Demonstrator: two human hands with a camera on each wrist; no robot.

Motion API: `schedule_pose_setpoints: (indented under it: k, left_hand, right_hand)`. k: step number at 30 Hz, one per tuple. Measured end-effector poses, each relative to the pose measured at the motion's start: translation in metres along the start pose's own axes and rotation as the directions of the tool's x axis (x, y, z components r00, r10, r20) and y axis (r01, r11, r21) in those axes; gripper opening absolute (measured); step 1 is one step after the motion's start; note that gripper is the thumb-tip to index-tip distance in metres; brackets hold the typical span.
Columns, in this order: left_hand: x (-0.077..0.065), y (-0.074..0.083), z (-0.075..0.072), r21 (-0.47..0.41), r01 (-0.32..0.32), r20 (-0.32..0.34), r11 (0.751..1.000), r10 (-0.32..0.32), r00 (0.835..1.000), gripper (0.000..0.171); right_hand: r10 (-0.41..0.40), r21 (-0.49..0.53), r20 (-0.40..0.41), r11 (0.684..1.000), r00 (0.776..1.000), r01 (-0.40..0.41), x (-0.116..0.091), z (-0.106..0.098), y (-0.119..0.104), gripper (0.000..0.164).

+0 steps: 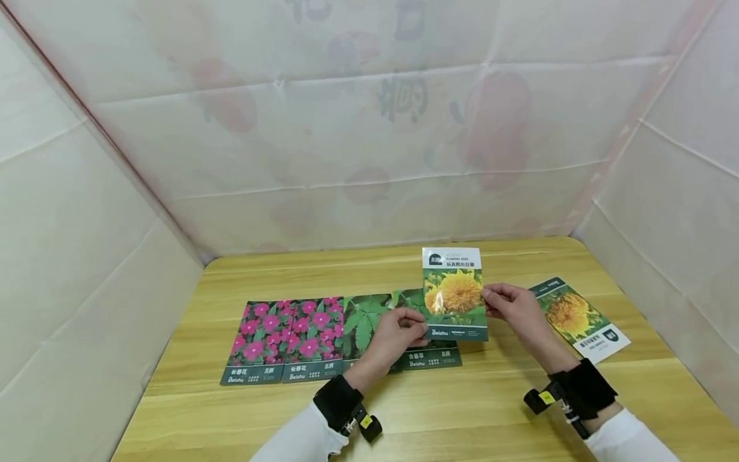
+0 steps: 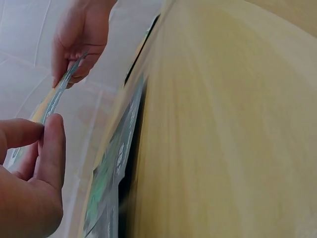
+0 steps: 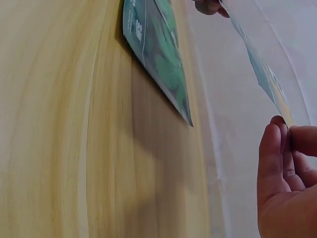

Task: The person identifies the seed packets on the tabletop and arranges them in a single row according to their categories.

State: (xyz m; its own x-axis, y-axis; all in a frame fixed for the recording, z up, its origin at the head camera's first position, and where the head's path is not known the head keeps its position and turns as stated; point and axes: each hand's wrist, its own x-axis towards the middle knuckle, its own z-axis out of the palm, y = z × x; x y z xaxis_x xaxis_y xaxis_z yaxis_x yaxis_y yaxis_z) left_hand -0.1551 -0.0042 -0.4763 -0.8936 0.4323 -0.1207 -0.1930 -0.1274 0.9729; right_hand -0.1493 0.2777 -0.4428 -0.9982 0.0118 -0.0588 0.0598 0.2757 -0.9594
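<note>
Held up above the table is a seed packet with a yellow sunflower picture (image 1: 456,292), its print upright. My left hand (image 1: 395,337) pinches its lower left edge between thumb and fingers. At its right edge, my right hand (image 1: 516,311) pinches it the same way. In the left wrist view the held packet (image 2: 55,96) appears nearly edge-on between both hands. Behind and below it lies a packet with green leaves (image 1: 433,356), partly covered. Another green leaf packet (image 1: 360,321) lies beside that one, partly behind my left hand.
Two packets with pink flowers, the outer one (image 1: 256,343) and its neighbour (image 1: 314,340), continue the row at left. A second sunflower packet (image 1: 577,317) lies slanted and upside down at right, near my right wrist. Pale fabric walls (image 1: 346,160) surround the wooden table (image 1: 462,410).
</note>
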Motion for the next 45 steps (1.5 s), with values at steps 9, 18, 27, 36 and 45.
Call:
schedule_pose_setpoints:
  k: [9, 18, 27, 36, 45]
  left_hand:
    - [0.001, 0.001, 0.0, 0.032, -0.001, 0.006, 1.0, 0.001, 1.0, 0.026]
    - [-0.004, 0.002, -0.021, 0.08, -0.042, -0.018, 0.996, 0.043, 0.999, 0.034]
    - [-0.011, 0.002, -0.039, 0.085, -0.055, -0.04, 0.995, 0.058, 0.998, 0.037]
    - [-0.013, 0.002, -0.046, 0.118, -0.068, -0.06, 0.991, 0.076, 0.995, 0.034]
    - [-0.013, 0.002, -0.048, 0.125, -0.069, -0.07, 0.99, 0.078, 0.994, 0.034]
  right_hand:
    - [-0.019, -0.103, 0.001, 0.994, 1.0, 0.019, 0.002, -0.01, 0.015, 0.052]
    - [0.059, -0.24, 0.005, 0.969, 0.998, -0.056, 0.003, -0.026, 0.026, 0.049]
    - [0.121, -0.333, 0.007, 0.936, 0.993, -0.112, 0.003, -0.035, 0.039, 0.041]
    - [0.123, -0.373, 0.002, 0.921, 0.992, -0.113, 0.005, -0.041, 0.048, 0.037]
    - [0.086, -0.457, 0.0, 0.886, 0.996, -0.076, 0.003, -0.04, 0.047, 0.038]
